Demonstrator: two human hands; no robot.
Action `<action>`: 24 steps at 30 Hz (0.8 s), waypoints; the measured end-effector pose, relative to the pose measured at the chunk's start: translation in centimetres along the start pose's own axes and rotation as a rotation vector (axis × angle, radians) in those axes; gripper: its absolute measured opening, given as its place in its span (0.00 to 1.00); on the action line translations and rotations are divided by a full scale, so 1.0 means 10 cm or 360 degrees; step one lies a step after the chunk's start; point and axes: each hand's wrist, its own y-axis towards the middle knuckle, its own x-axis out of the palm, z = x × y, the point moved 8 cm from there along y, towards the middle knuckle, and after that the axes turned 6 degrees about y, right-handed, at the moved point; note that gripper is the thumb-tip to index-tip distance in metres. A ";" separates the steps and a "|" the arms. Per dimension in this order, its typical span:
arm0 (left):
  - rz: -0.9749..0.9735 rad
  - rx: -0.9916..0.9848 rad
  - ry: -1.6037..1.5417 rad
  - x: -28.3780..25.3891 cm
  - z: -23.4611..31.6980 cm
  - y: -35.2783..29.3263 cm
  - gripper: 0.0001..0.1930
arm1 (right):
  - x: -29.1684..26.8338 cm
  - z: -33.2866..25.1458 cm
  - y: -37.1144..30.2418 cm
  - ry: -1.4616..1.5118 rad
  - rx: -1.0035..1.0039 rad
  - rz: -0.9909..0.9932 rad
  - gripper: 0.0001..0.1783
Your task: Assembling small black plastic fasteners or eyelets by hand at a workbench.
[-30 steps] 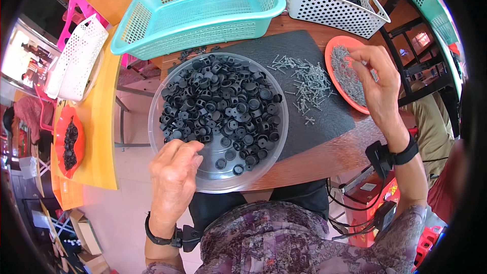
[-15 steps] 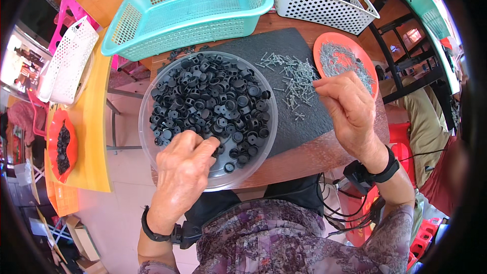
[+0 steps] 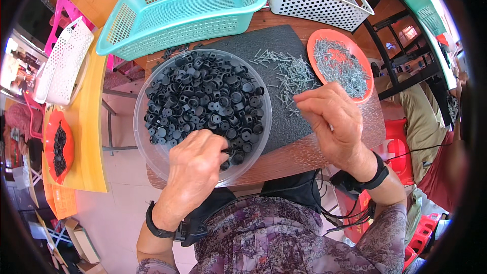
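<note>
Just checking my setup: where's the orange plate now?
In the head view, the orange plate is at upper right, just beyond the right hand, beside the loose screws on the black mat.

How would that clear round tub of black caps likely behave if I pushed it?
The clear round tub may resist a light push, since heaped black caps cover much of its floor. It seems unlikely to tip, given its broad shape. The caps would probably shift about, being small and loosely piled.

One wide fisheye view, head-worn here in the room, looks steeply down past the shirt [image 3: 258,233] onto the counter [image 3: 291,157] close below, edges bending.
</note>
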 end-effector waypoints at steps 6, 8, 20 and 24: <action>0.0142 -0.0664 -0.0942 -0.07 -0.24 -0.22 0.07 | 0.31 -0.25 -0.06 0.0454 0.0234 0.0023 0.11; 0.0170 -0.0701 -0.1015 -0.07 -0.20 -0.25 0.07 | 0.45 -0.29 -0.08 0.0586 0.0333 0.0025 0.11; 0.0284 -0.1008 -0.1809 0.06 -0.16 -0.41 0.08 | 0.76 -0.30 -0.22 0.1102 0.0838 0.0009 0.08; 0.0328 -0.0925 -0.1894 0.08 -0.14 -0.40 0.08 | 0.78 -0.30 -0.28 0.1156 0.1014 0.0000 0.07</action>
